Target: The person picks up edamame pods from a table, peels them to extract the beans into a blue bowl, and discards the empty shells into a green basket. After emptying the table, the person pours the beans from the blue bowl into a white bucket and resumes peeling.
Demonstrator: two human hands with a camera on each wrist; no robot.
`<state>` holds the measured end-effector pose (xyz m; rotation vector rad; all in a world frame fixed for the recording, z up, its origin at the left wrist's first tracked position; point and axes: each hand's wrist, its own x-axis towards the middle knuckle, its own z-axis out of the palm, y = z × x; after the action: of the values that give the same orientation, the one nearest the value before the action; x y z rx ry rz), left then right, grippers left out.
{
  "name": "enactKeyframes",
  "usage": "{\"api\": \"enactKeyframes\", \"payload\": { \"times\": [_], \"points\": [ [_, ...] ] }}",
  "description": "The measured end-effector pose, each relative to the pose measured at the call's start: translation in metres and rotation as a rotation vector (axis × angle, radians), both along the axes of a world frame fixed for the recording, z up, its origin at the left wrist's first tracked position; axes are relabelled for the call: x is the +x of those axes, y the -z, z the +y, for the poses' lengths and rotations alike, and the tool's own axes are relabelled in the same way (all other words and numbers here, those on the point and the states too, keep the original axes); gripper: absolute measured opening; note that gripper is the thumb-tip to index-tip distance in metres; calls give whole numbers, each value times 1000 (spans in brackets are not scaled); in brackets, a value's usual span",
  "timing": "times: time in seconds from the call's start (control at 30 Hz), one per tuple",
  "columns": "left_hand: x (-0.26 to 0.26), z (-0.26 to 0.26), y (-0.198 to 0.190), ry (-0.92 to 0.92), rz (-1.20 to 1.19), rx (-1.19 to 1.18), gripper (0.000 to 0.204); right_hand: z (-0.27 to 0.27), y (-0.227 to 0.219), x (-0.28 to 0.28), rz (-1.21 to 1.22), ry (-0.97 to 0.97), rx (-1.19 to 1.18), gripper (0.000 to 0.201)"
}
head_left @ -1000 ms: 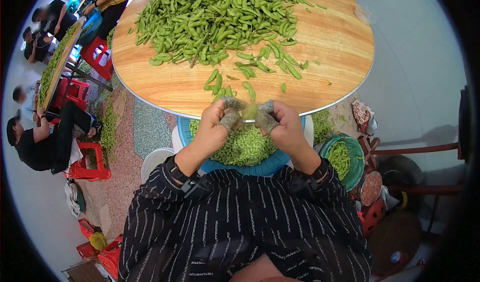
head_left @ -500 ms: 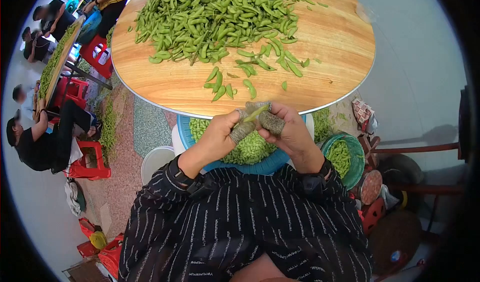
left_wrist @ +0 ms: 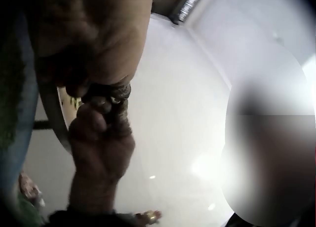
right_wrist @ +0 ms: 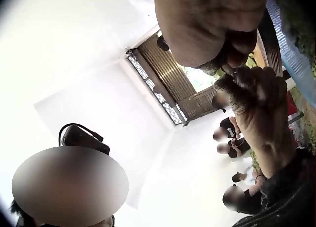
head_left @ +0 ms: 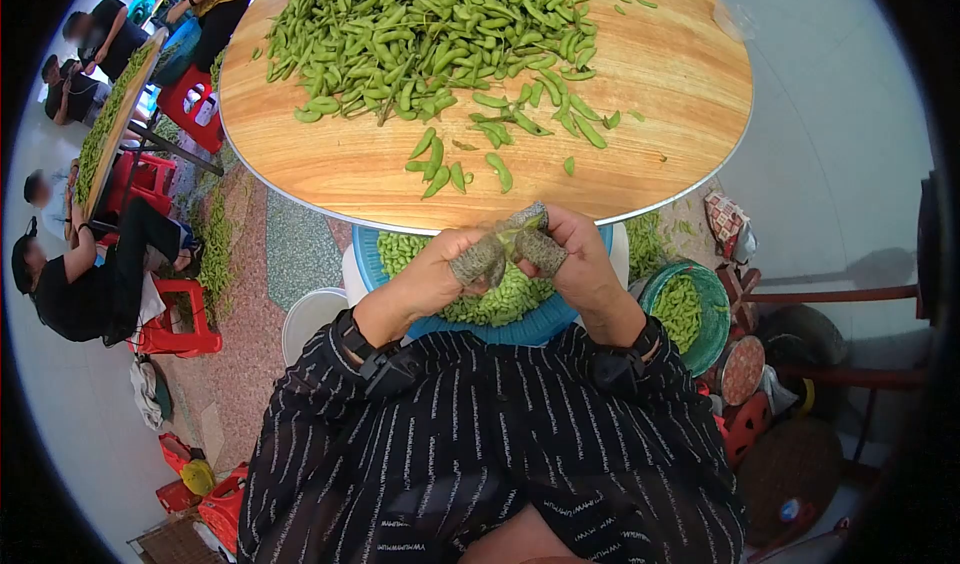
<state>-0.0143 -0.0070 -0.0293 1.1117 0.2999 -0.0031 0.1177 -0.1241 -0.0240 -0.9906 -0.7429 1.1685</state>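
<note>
In the head view my left hand (head_left: 425,276) and right hand (head_left: 588,269) meet at the table's near edge, above a blue basin (head_left: 364,254) of shelled green soybeans (head_left: 500,302). Grey-green wraps cover the thumbs and some fingers. A green soybean pod (head_left: 518,226) is pinched between both hands, mostly hidden by the wrapped digits. On the round wooden table (head_left: 340,179) lies a large heap of soybean pods (head_left: 430,34), with several loose pods (head_left: 436,159) nearer me. Both wrist views show the hands fingertip to fingertip, their fingers curled.
Right of the basin stands a green tub (head_left: 716,319) holding pods. A white bucket (head_left: 305,329) is on the left. Farther left, several people sit or stand around another pod-covered table (head_left: 120,124), with red stools (head_left: 180,324) nearby.
From being apart at the table edge, the hands came together with a pod between them. The pod is now more covered by the wrapped thumbs. A pod near the edge lies uncovered on the table.
</note>
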Motion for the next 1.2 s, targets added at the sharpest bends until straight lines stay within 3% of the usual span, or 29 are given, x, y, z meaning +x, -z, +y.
{"api": "enactKeyframes", "payload": {
  "times": [0.03, 0.1, 0.13, 0.2, 0.33, 0.43, 0.5, 0.53, 0.6, 0.63, 0.7, 0.8, 0.93, 1.0, 1.13, 1.17, 1.2],
  "points": [
    [1, -1, -2, 0, -1, 0, 25, 0, -1, 0, 29, 26, -33, 15],
    [3, -4, -6, -282, -154, 837, 19, -1, -1, 1, 34, 13, -33, 14],
    [3, -6, -4, -281, -154, 837, 19, -1, -1, 1, 40, -3, -33, 13],
    [2, -7, 4, -338, -219, 1140, 14, 1, -4, -3, 38, 17, -64, 12],
    [2, -3, 9, -254, -244, 1134, 15, 3, -3, -2, -72, 9, -95, 11],
    [1, -5, 9, -255, -293, 967, 16, 4, 4, -3, -172, 33, -42, 12],
    [-3, -1, 17, -149, -95, 457, 12, 6, 11, -2, -208, 49, -23, 12],
    [-2, -1, 18, -146, -96, 457, 12, 7, 13, -1, -245, 63, 1, 12],
    [1, -1, 18, -176, -18, -39, 17, 7, 13, -2, -231, 78, -29, 13],
    [3, -4, 14, -174, -18, -39, 17, 7, 13, -2, -219, 87, -60, 13],
    [4, -7, 1, -293, -47, 970, 21, 6, 10, -8, -274, 132, -40, 14],
    [0, -4, 1, -165, 85, 1187, 21, 8, 7, -9, -369, 171, 11, 17],
    [4, 1, 3, -178, -154, 971, 19, 5, 8, -4, -259, 73, 31, 18],
    [6, -3, 5, -165, -327, 641, 22, 2, 12, -4, -158, 29, 26, 19],
    [-3, 6, 12, -47, -122, 344, 25, -1, 13, -3, 61, -46, 28, 18],
    [0, 5, 10, -44, -120, 339, 25, -2, 14, -3, 103, -64, 7, 17],
    [3, 4, 6, -112, -153, 579, 28, -2, 16, -3, 25, -25, -17, 15]
  ]
}}
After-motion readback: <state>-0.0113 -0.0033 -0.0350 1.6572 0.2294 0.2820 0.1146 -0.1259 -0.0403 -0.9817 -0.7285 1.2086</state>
